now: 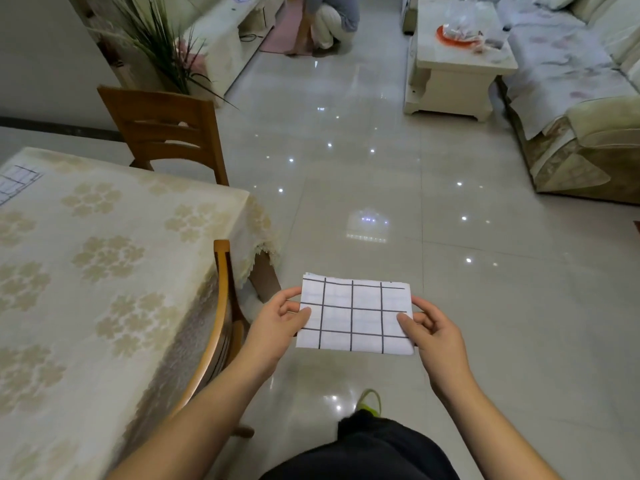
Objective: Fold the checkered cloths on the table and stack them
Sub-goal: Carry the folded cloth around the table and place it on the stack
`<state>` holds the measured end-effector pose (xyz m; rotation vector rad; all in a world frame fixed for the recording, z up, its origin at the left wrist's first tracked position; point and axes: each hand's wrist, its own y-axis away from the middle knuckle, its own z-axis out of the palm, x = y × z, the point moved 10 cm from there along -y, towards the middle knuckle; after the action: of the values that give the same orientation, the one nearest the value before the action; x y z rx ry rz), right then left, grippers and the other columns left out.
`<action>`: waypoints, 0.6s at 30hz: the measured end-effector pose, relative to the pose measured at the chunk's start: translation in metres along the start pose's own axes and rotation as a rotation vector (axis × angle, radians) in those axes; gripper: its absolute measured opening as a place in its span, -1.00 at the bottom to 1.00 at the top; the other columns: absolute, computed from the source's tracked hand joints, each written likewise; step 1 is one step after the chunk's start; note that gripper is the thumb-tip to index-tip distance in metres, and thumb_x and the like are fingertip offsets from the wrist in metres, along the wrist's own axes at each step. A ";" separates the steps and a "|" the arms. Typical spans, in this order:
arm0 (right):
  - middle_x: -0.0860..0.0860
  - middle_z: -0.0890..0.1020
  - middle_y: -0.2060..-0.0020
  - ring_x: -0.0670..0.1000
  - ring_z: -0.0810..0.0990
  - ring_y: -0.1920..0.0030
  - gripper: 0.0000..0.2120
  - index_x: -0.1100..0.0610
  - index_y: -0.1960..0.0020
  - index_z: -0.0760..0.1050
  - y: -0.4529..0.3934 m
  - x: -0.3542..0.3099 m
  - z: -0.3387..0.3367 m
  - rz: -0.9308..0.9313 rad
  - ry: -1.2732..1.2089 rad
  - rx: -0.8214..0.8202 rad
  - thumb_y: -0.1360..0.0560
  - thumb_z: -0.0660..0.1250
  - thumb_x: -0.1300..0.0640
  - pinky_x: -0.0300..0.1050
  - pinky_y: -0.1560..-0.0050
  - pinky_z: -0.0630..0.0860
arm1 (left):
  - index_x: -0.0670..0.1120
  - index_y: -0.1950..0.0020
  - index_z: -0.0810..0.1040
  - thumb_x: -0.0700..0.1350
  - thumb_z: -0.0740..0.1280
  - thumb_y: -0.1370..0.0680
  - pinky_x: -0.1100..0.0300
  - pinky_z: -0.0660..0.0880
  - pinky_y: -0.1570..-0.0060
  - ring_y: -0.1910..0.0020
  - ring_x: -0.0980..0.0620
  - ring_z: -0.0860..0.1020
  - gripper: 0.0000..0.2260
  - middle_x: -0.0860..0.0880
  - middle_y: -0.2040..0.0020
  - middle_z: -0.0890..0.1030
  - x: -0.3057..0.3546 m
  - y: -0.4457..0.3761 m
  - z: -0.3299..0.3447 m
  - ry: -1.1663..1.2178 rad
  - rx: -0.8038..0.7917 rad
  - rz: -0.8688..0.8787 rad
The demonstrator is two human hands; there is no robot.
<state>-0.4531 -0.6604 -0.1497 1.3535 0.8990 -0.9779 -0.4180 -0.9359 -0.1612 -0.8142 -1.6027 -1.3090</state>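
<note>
Far-left cloth: a white cloth with dark grid lines point(18, 180) lies flat on the worktop, cut off by the left edge of the view.
Worktop: a table under a cream tablecloth with pale gold flower clusters point(104, 271) fills the left side — its lace hem hangs over the near corner.
Chairs: one wooden chair with a slatted back point(166, 129) stands at the worktop's far end; a second wooden chair with a curved back rail point(221, 306) is pushed in along its right side.
Left hand: the left hand point(277, 323) pinches the left edge of the folded cloth, thumb on top, fingers under it.
Folded cloth: a white folded rectangle of cloth with a dark grid point(356, 317) is held level in the air between both hands, above the glossy tiled floor point(346, 168) and to the right of the worktop — not touching it.
Right hand: the right hand point(433, 330) grips the right edge, thumb on top, fingers curled beneath.
Background: a white coffee table point(460, 64) and a pale sofa point(571, 98) stand at the upper right; a crouching person point(332, 22) is at the top centre.
</note>
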 end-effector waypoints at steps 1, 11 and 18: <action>0.04 0.68 0.23 -0.04 0.67 0.19 -0.67 0.05 -0.22 0.56 -0.017 -0.007 -0.002 -0.001 -0.007 -0.009 -0.49 0.40 0.29 -0.26 0.16 0.55 | -0.05 -0.31 0.50 -0.25 0.37 -0.55 -0.05 0.57 -0.05 0.00 -0.19 0.64 -0.66 -0.26 0.01 0.63 0.010 -0.012 0.007 0.002 0.007 0.004; 0.10 0.67 0.18 0.00 0.63 0.18 -0.67 0.07 -0.22 0.57 -0.147 -0.066 -0.001 0.013 0.018 -0.139 -0.49 0.40 0.31 -0.18 0.10 0.56 | -0.05 -0.32 0.51 -0.28 0.39 -0.53 -0.07 0.54 -0.09 0.12 -0.10 0.61 -0.63 -0.12 0.16 0.62 0.066 -0.112 0.038 0.000 0.111 0.015; 0.07 0.66 0.21 0.00 0.62 0.20 -0.68 0.04 -0.20 0.59 -0.221 -0.095 0.029 0.007 0.044 -0.162 -0.49 0.41 0.29 -0.16 0.08 0.55 | -0.01 -0.32 0.50 -0.23 0.39 -0.54 0.00 0.56 -0.03 0.11 -0.03 0.64 -0.64 -0.02 0.19 0.65 0.079 -0.179 0.030 0.035 0.134 -0.015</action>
<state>-0.6945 -0.6805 -0.1382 1.2436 0.9854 -0.8537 -0.6154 -0.9507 -0.1606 -0.6946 -1.6522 -1.2052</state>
